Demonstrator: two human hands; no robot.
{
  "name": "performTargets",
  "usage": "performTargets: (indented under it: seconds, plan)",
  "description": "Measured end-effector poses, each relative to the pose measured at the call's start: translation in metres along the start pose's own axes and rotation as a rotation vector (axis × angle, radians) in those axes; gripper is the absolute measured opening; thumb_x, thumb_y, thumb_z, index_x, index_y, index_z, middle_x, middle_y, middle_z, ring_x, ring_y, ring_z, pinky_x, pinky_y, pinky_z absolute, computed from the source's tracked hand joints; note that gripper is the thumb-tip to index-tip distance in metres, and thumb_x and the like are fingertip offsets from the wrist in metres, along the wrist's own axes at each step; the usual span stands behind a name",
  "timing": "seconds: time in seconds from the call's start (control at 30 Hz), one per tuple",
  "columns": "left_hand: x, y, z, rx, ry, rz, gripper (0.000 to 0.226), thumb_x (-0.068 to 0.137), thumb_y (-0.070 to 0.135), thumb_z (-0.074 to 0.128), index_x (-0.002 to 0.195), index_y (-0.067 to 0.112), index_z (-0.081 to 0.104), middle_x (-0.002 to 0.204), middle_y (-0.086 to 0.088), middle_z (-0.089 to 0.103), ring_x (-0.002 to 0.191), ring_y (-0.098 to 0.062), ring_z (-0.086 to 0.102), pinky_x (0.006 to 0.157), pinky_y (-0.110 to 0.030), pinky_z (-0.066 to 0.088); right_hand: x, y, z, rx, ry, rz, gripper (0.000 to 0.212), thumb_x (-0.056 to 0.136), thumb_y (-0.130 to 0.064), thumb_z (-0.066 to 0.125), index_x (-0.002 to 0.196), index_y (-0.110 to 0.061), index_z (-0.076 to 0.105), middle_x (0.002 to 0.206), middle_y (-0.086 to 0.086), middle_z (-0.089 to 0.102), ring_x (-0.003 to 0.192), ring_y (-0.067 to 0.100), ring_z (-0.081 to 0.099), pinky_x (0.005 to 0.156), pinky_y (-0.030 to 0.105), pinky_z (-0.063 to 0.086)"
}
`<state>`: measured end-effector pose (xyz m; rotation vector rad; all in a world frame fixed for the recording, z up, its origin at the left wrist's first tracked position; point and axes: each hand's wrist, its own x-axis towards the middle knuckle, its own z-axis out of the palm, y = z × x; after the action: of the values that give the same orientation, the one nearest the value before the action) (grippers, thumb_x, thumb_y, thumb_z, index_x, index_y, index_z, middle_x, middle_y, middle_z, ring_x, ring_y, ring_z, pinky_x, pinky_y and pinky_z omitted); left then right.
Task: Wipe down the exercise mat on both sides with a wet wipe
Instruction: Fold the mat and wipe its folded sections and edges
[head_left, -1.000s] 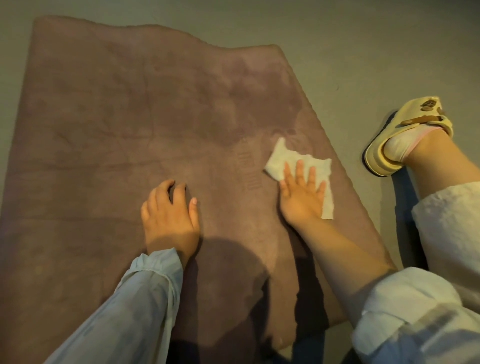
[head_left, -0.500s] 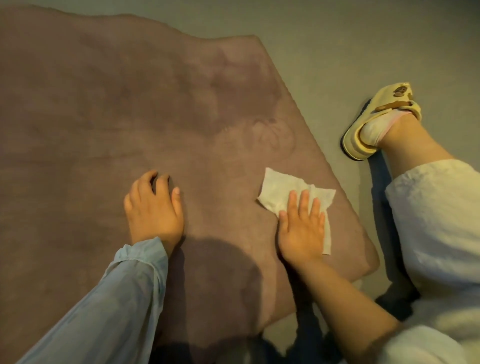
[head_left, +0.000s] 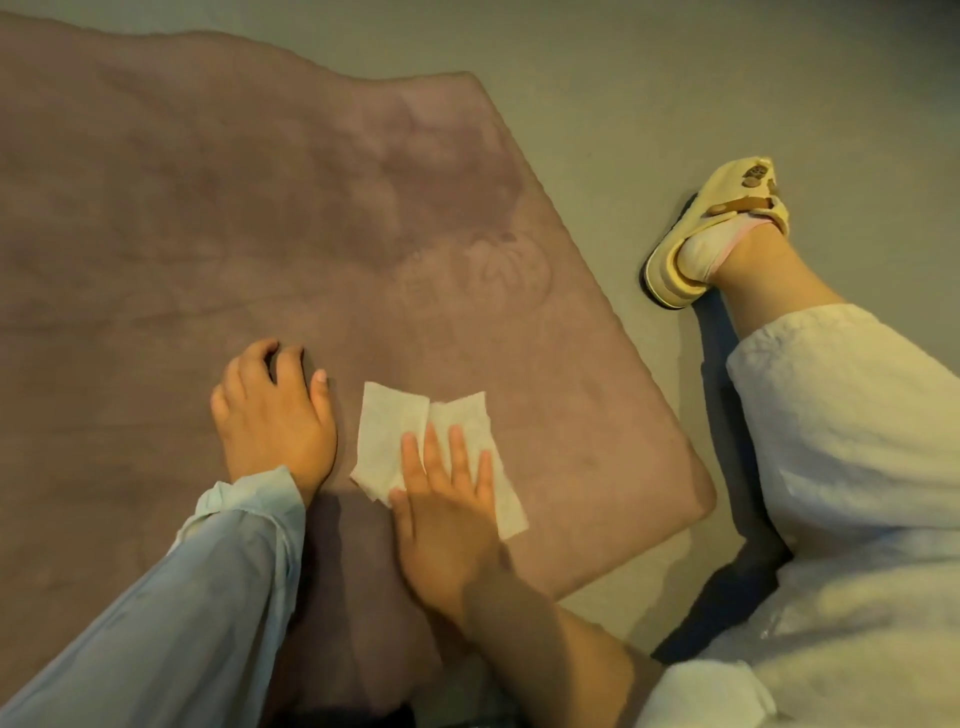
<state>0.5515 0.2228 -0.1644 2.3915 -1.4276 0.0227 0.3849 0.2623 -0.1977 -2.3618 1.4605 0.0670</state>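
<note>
Head view: mauve mat (head_left: 218, 218) (blotchy), flat right hand (head_left: 447, 525) on crumpled wipe (head_left: 384, 441)

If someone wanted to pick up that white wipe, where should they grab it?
Probably the wet wipe's far left corner, pinched from above on the mat's far side. It lies flat, and the right hand presses its near half, so only that edge is free.

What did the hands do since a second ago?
The right hand slid the wet wipe back toward the person and leftward, closer to the left hand. It presses flat as before. The left hand stayed braced on the mat.
</note>
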Motion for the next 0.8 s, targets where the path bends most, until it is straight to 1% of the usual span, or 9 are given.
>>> performTargets:
  seconds: [0.1, 0.17, 0.3, 0.37, 0.43, 0.5, 0.57, 0.73, 0.8]
  plan:
    - [0.000, -0.001, 0.001, 0.026, -0.018, 0.020, 0.035, 0.090, 0.019, 0.057, 0.116, -0.004, 0.054, 0.126, -0.028, 0.047, 0.114, -0.045, 0.042, 0.092, -0.056, 0.032, -0.013, 0.023, -0.002, -0.004, 0.040, 0.207, 0.060, 0.096, -0.043, 0.010, 0.147, -0.025, -0.016, 0.148, -0.006, -0.026, 0.135, 0.017, -0.034, 0.101, 0.035, -0.036]
    - [-0.001, -0.002, 0.002, 0.048, -0.027, 0.044, 0.039, 0.088, 0.020, 0.060, 0.118, -0.004, 0.052, 0.127, -0.030, 0.045, 0.115, -0.046, 0.041, 0.093, -0.056, 0.031, -0.014, 0.055, -0.012, -0.004, 0.073, 0.430, 0.061, 0.099, -0.044, 0.013, 0.145, -0.023, -0.021, 0.149, -0.004, -0.029, 0.140, 0.021, -0.028, 0.104, 0.039, -0.030]
    - [-0.010, -0.005, 0.004, 0.062, -0.086, 0.118, 0.048, 0.088, 0.020, 0.061, 0.129, -0.002, 0.049, 0.136, -0.034, 0.038, 0.123, -0.050, 0.035, 0.101, -0.057, 0.026, -0.017, 0.130, -0.042, 0.082, 0.073, 0.790, 0.062, 0.100, -0.044, 0.013, 0.149, -0.018, -0.014, 0.158, 0.004, -0.015, 0.144, 0.031, -0.014, 0.112, 0.050, -0.014]
    - [-0.017, -0.008, 0.003, 0.073, -0.135, 0.163, 0.048, 0.091, 0.023, 0.054, 0.133, 0.001, 0.048, 0.141, -0.032, 0.034, 0.130, -0.048, 0.030, 0.106, -0.057, 0.022, -0.020, 0.157, -0.053, 0.120, 0.090, 0.924, 0.063, 0.100, -0.044, 0.014, 0.149, -0.014, -0.012, 0.158, 0.006, -0.013, 0.144, 0.032, -0.012, 0.113, 0.051, -0.010]
    - [-0.027, -0.010, 0.000, 0.097, -0.199, 0.202, 0.050, 0.092, 0.026, 0.053, 0.137, 0.006, 0.046, 0.146, -0.027, 0.031, 0.135, -0.043, 0.025, 0.111, -0.053, 0.018, -0.023, 0.168, -0.056, 0.136, 0.093, 0.968, 0.064, 0.101, -0.043, 0.016, 0.149, -0.011, -0.011, 0.158, 0.008, -0.013, 0.144, 0.032, -0.010, 0.113, 0.052, -0.008]
    - [-0.039, -0.011, -0.005, 0.102, -0.250, 0.275, 0.049, 0.093, 0.029, 0.049, 0.138, 0.010, 0.045, 0.147, -0.022, 0.033, 0.137, -0.040, 0.026, 0.112, -0.050, 0.017, -0.026, 0.162, -0.052, 0.106, 0.083, 0.923, 0.065, 0.101, -0.043, 0.017, 0.149, -0.010, -0.012, 0.158, 0.009, -0.014, 0.144, 0.031, -0.011, 0.113, 0.053, -0.007]
    - [-0.052, -0.013, -0.012, 0.083, -0.298, 0.340, 0.049, 0.093, 0.031, 0.043, 0.138, 0.012, 0.046, 0.148, -0.018, 0.035, 0.137, -0.037, 0.029, 0.112, -0.049, 0.017, -0.030, 0.145, -0.044, 0.048, 0.058, 0.801, 0.063, 0.101, -0.041, 0.015, 0.149, -0.011, -0.012, 0.158, 0.008, -0.013, 0.144, 0.030, -0.011, 0.113, 0.053, -0.007]
    - [-0.064, -0.023, -0.024, 0.027, -0.364, 0.416, 0.048, 0.098, 0.030, 0.040, 0.144, 0.019, 0.035, 0.155, -0.005, 0.024, 0.144, -0.023, 0.015, 0.115, -0.034, 0.000, -0.041, 0.073, -0.028, -0.049, -0.078, 0.277, 0.061, 0.100, -0.043, 0.010, 0.147, -0.019, -0.019, 0.157, 0.003, -0.018, 0.143, 0.027, -0.019, 0.112, 0.048, -0.015]
    - [-0.061, -0.031, -0.027, 0.028, -0.407, 0.474, 0.049, 0.099, 0.030, 0.035, 0.147, 0.022, 0.030, 0.157, -0.001, 0.018, 0.145, -0.019, 0.010, 0.114, -0.030, -0.003, -0.051, 0.039, -0.022, -0.058, -0.153, 0.078, 0.058, 0.100, -0.043, 0.008, 0.144, -0.023, -0.024, 0.157, 0.001, -0.020, 0.140, 0.023, -0.027, 0.110, 0.046, -0.020]
